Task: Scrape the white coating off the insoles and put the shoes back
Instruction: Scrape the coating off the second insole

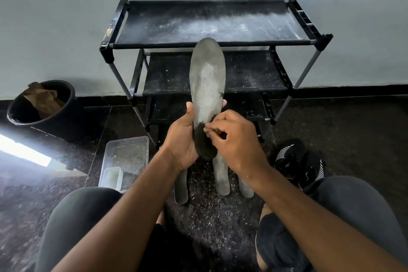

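Gripping a long grey white-coated insole (pixel 207 86) before the black metal shoe rack (pixel 212 22), the left hand (pixel 183 137) clamped its heel while right-hand (pixel 234 139) fingers pinched together against it.

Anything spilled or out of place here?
Yes. White powder dusts the top shelf of the shoe rack, and flakes litter the floor around the spare insoles. The shoes lie heaped beside the rack, not on it. The held insole is only partly scraped.

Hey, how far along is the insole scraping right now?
Early. Done: only the heel of the held insole is scraped dark. In hand: left hand holds it, right hand scrapes. Left: three insoles on the floor, shoes off the rack.
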Demonstrator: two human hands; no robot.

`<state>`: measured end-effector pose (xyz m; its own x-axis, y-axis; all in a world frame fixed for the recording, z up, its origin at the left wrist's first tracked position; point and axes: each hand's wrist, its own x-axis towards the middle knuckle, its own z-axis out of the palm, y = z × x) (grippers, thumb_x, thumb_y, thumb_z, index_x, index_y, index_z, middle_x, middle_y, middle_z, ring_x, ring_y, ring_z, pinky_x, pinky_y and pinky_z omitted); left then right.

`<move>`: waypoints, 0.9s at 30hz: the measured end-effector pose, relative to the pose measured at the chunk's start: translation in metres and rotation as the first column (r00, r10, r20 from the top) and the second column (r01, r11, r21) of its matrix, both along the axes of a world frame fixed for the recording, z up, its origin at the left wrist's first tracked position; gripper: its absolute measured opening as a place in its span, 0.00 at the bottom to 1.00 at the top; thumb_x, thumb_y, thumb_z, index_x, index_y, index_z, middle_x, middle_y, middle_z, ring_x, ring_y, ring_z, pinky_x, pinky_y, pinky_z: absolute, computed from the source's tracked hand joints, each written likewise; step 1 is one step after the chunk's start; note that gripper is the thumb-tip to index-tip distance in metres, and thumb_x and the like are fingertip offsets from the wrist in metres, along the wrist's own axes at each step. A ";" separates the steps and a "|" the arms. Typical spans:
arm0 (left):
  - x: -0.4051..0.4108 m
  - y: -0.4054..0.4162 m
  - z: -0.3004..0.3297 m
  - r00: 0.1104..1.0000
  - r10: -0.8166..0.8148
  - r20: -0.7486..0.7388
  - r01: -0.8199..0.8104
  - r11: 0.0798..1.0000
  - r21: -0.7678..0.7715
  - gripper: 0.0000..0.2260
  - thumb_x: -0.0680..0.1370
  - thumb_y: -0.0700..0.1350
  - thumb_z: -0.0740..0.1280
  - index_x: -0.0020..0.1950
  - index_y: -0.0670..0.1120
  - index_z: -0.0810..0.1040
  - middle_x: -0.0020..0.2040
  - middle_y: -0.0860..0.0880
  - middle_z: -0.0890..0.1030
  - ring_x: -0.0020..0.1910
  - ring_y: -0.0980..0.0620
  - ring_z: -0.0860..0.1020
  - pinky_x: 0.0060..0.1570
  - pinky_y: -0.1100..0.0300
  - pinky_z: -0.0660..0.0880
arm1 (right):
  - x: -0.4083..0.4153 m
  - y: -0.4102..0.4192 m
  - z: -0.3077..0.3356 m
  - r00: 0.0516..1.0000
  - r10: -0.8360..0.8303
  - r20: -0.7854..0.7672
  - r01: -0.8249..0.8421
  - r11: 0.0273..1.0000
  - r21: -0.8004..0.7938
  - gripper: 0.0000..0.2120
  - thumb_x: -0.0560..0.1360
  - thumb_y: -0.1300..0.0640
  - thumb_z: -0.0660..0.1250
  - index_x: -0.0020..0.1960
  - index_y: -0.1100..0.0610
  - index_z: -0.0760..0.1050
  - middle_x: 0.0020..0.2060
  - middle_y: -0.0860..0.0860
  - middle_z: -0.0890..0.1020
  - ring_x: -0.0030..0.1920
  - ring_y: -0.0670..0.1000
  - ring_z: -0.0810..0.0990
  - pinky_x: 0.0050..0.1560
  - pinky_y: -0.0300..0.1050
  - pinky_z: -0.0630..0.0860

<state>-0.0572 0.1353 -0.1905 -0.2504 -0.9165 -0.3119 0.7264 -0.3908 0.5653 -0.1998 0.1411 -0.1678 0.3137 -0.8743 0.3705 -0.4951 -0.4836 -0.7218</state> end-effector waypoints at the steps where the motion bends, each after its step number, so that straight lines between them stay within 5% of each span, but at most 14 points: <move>1: 0.001 -0.001 0.000 1.000 0.013 0.015 -0.013 1.000 0.003 0.32 0.87 0.61 0.48 0.78 0.38 0.69 0.75 0.41 0.74 0.69 0.46 0.77 0.71 0.52 0.73 | 0.002 0.003 -0.001 0.999 0.032 0.003 -0.032 0.999 -0.004 0.06 0.73 0.65 0.74 0.49 0.60 0.85 0.44 0.51 0.81 0.47 0.48 0.80 0.54 0.37 0.77; 6: 0.005 0.000 0.000 0.997 0.054 0.057 -0.055 0.998 0.017 0.30 0.87 0.61 0.48 0.77 0.40 0.71 0.74 0.44 0.76 0.63 0.48 0.80 0.64 0.55 0.79 | 0.001 0.013 -0.003 0.989 0.144 0.038 -0.147 0.986 0.081 0.06 0.71 0.65 0.75 0.47 0.59 0.86 0.43 0.48 0.82 0.44 0.44 0.80 0.48 0.35 0.78; 12: -0.018 0.010 0.000 0.996 -0.028 0.083 0.022 0.997 0.070 0.27 0.86 0.58 0.55 0.70 0.38 0.77 0.65 0.38 0.81 0.63 0.44 0.82 0.63 0.51 0.80 | 0.001 -0.007 -0.002 0.998 -0.046 -0.033 0.043 0.996 -0.084 0.06 0.74 0.63 0.73 0.51 0.60 0.84 0.45 0.50 0.79 0.48 0.48 0.79 0.53 0.42 0.78; 21: -0.010 0.010 0.004 0.995 -0.045 0.085 0.036 0.994 0.102 0.28 0.87 0.57 0.51 0.72 0.38 0.77 0.72 0.40 0.77 0.71 0.45 0.77 0.70 0.53 0.74 | 0.000 0.001 -0.002 0.997 0.065 0.047 -0.068 0.995 0.070 0.06 0.71 0.65 0.76 0.47 0.58 0.86 0.42 0.48 0.82 0.45 0.43 0.81 0.51 0.28 0.74; 27: -0.017 0.013 0.002 0.994 -0.090 0.058 0.084 0.992 0.095 0.26 0.86 0.56 0.54 0.77 0.41 0.72 0.67 0.40 0.79 0.67 0.43 0.78 0.69 0.48 0.73 | -0.001 -0.009 -0.001 0.999 -0.046 0.024 0.047 0.998 -0.046 0.06 0.73 0.63 0.75 0.50 0.60 0.85 0.43 0.50 0.80 0.46 0.46 0.79 0.52 0.37 0.77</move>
